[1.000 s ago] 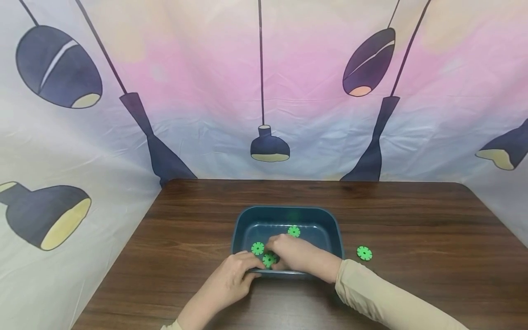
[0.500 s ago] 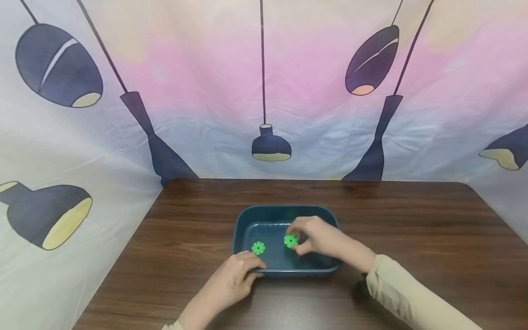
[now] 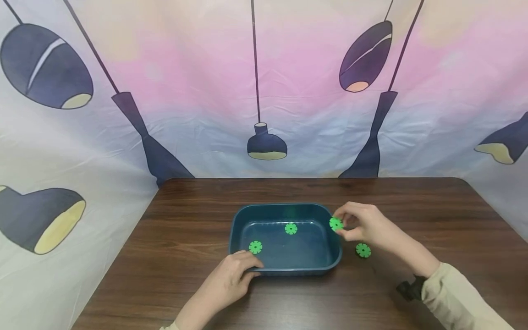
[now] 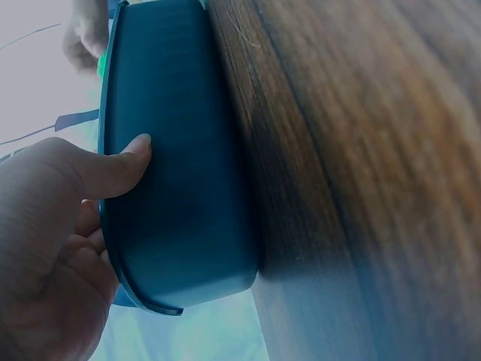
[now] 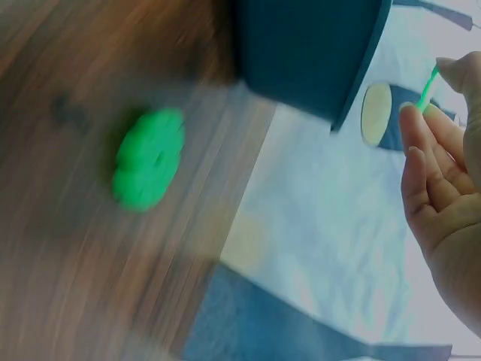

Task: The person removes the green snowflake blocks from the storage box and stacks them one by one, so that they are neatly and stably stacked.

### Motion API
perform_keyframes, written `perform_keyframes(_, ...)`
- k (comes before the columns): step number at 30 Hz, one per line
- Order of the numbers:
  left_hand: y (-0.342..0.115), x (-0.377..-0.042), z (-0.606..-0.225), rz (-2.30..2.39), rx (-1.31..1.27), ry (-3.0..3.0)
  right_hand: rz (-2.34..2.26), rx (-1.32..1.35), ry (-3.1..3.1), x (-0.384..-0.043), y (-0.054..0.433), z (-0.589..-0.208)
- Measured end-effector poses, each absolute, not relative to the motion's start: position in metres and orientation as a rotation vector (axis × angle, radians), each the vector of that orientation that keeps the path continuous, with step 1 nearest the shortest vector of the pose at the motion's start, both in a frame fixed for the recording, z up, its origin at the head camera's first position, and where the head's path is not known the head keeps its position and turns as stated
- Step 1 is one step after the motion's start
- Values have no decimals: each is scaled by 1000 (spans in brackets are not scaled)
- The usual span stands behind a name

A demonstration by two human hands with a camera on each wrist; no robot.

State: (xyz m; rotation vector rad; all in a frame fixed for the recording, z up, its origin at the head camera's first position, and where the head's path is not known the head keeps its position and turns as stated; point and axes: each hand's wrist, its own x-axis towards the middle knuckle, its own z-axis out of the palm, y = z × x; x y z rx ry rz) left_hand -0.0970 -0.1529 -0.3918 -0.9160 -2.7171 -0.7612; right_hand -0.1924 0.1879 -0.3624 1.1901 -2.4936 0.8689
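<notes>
A dark teal plastic basin [image 3: 284, 270] stands on the wooden table. My left hand [image 3: 231, 277] grips its near-left rim; in the left wrist view the thumb presses the outer wall while the fingers reach over the edge. Just above the basin's right rim, my right hand [image 3: 371, 227] pinches a green notched disc [image 3: 336, 223] between thumb and fingers. Inside the basin lie two similar discs, one at the left [image 3: 255, 247] and one toward the back [image 3: 290, 228]. Another green disc [image 3: 363, 250] rests on the table right of the basin, below the right hand; the right wrist view shows it blurred.
The brown wooden table [image 3: 198, 220] extends on all sides of the basin. A fabric backdrop [image 3: 206, 91] printed with lamps hangs behind and at both sides. A black strap [image 3: 410, 288] is on the right wrist, near the sleeve [image 3: 458, 293].
My right hand has picked a green disc up from the basin's near side and carried it right, past the right rim. The left hand keeps its grip on the rim.
</notes>
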Motion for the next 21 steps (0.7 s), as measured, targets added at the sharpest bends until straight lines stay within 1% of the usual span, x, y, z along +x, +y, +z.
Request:
perform_keyframes(8, -153, -97, -393, -757, -915, -2693, 799, 1179, -2492, -185, 224, -372)
perform_keyframes(15, -153, -98, -392, -763, -918, -2692, 539, 1028, -2784, -175, 243, -382)
perform_keyframes(21, -153, -97, -393, -767, -914, -2680, 431, 1095, -2762, -176, 246, -393)
